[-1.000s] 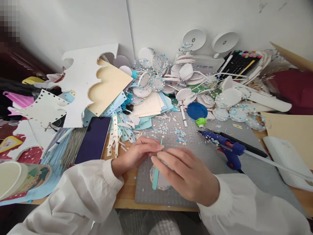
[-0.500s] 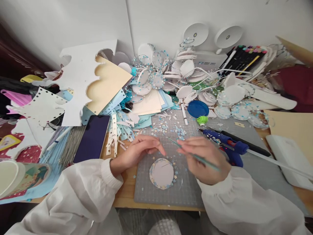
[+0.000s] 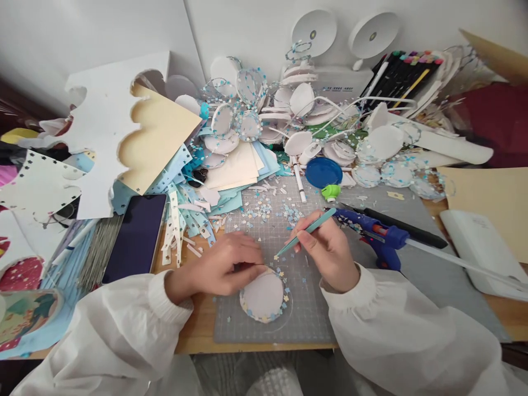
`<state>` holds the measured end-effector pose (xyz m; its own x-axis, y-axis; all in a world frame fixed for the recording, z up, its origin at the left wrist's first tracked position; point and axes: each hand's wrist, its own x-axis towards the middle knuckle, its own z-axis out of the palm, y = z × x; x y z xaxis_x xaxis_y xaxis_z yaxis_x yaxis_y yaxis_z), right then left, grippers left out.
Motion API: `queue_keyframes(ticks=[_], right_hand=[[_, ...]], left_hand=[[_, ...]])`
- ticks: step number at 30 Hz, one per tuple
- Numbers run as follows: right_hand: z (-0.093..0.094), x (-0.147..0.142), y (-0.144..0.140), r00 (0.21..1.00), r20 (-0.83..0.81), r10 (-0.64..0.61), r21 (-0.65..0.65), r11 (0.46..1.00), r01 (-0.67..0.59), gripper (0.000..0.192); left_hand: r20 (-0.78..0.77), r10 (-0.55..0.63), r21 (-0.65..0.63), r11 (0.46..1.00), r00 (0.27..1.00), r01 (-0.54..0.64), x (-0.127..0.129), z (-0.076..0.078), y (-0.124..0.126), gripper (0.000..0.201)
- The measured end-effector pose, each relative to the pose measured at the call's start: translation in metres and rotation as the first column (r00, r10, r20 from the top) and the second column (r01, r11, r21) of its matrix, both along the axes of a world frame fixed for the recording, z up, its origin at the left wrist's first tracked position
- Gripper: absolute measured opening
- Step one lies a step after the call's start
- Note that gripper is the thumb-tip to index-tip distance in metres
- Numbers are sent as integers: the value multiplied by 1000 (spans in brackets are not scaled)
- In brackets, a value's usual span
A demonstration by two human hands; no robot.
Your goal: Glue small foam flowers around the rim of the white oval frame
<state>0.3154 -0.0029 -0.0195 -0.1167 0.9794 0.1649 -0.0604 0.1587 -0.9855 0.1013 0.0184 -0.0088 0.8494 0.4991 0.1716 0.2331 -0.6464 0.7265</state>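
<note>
While gripping tweezers (image 3: 304,234), right hand (image 3: 330,253).

Loose white sleeves (image 3: 124,324) with ribbed, gathered cuffs (image 3: 165,300).

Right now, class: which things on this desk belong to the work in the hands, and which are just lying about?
In use:
- left hand steadying the white disc
- right hand holding teal tweezers
- tiny star pieces
- grey cutting mat

Lying about:
- blue glue gun
- phone
- blue lid
- marker set
</note>
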Motion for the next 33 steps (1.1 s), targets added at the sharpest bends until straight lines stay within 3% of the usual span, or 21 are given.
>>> queue_keyframes(ticks=[8,24,33], right_hand=[[-1,-1,-3,993,59,102,-53,994,-99,19],[-4,-2,-5,994,56,98,-37,995,-96,17],[-3,-1,-2,997,-1,71,-134,989,-70,23]], left_hand=[[56,-9,-57,998,998,12,0,-1,3,33],[117,-6,-131,991,993,22,0,-1,2,33],[117,4,-165,986,993,16,1,1,3,33]])
